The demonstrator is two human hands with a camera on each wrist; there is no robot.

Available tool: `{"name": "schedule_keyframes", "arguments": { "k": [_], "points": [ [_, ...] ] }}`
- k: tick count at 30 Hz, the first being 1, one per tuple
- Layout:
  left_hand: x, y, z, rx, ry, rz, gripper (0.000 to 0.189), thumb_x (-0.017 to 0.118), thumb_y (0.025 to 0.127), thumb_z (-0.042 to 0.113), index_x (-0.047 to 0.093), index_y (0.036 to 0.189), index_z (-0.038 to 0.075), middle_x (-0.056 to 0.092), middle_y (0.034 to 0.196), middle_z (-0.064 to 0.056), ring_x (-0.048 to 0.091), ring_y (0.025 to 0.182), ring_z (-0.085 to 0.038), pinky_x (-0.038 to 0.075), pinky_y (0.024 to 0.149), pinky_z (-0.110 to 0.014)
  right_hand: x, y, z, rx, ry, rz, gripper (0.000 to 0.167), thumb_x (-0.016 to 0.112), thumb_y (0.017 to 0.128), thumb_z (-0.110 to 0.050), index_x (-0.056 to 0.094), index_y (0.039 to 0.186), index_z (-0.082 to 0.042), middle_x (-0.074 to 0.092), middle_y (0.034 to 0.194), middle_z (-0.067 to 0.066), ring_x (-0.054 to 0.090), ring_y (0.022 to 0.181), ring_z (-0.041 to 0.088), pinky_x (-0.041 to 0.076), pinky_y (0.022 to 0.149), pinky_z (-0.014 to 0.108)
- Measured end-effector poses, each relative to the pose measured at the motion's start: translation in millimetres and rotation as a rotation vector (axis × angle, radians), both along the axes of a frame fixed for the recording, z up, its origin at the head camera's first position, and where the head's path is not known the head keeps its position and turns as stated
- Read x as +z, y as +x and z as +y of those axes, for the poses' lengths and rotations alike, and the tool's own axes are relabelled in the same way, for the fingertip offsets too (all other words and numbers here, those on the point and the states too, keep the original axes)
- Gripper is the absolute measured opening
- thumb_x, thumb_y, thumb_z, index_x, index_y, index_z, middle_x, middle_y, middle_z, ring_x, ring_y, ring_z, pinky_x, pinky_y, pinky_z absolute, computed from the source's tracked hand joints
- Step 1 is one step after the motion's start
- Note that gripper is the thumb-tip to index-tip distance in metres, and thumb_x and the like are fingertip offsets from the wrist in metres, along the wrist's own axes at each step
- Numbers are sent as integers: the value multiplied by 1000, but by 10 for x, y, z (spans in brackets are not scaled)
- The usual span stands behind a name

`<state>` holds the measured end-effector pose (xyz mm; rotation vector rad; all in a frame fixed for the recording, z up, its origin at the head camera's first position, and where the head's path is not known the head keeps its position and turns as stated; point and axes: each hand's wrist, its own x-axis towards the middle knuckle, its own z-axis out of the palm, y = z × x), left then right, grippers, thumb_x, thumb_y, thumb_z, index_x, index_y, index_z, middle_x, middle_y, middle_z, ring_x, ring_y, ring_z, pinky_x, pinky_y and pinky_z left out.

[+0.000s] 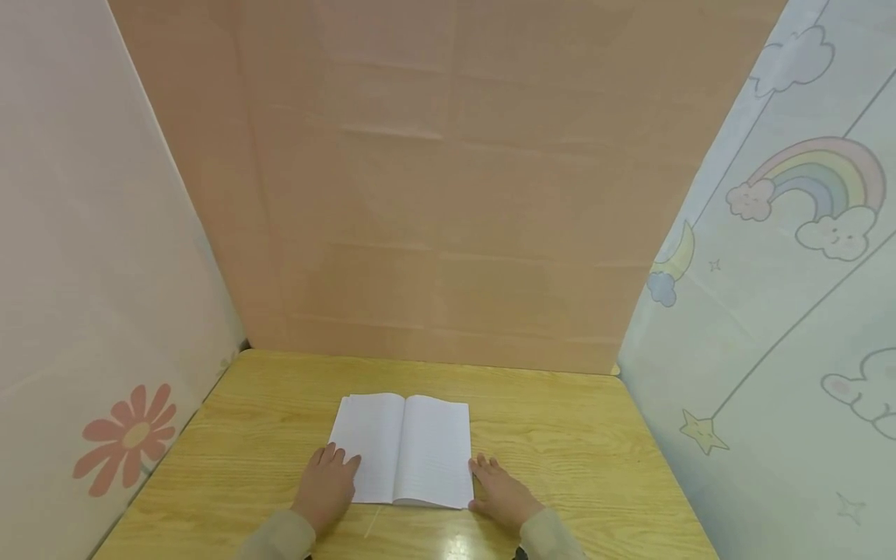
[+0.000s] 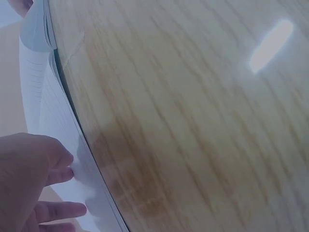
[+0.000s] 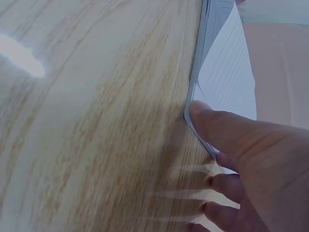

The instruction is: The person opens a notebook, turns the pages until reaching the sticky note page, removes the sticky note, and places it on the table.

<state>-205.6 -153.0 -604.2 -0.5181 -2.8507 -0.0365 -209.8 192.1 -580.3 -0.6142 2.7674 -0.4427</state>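
An open notebook (image 1: 435, 451) with white lined pages lies on the wooden table, its fold running away from the person. My left hand (image 1: 325, 486) rests on the lower left edge of the left page, fingers relaxed. In the left wrist view the left hand's fingers (image 2: 60, 210) lie loosely over the paper. At the lower right corner is my right hand (image 1: 504, 494), its thumb (image 3: 207, 118) touching the corner and its other fingers spread along the right edge, close to the tabletop. The right page (image 3: 229, 72) bows up a little from the sheets below.
The wooden table (image 1: 560, 435) extends around the notebook, with a bright light reflection near its front. A brown-orange panel (image 1: 448, 194) stands behind it. A pale sheet with a red flower (image 1: 133, 435) flanks the left, one with a rainbow (image 1: 819, 171) the right.
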Motion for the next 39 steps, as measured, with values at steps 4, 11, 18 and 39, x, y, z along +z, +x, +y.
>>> {"name": "schedule_keyframes", "arguments": {
  "k": [4,11,18,39],
  "points": [
    [22,27,14,-7,54,-30,34,72,82,25,67,110,8,66,108,-17,61,107,-39,49,96,-52,9,5,2,1,0,4,76,68,86,-38,39,145,-1,33,152,24,35,136,48,38,105,60],
    [46,49,20,-10,124,-83,40,74,83,27,64,114,3,63,112,-21,63,102,-37,57,83,-48,31,13,6,14,5,13,76,67,87,-38,39,146,-1,33,152,25,36,135,48,39,104,59],
    [90,37,20,21,198,-188,41,74,83,23,62,116,2,60,117,-23,59,108,-41,57,78,-54,24,11,2,13,0,8,76,68,86,-37,39,145,0,34,151,26,36,135,48,38,105,59],
    [301,-84,214,108,113,-196,28,71,80,22,63,98,2,60,91,-14,59,80,-32,53,64,-47,44,10,-5,12,4,-7,75,67,87,-37,39,145,0,33,151,26,36,135,48,39,104,59]
  ]
}}
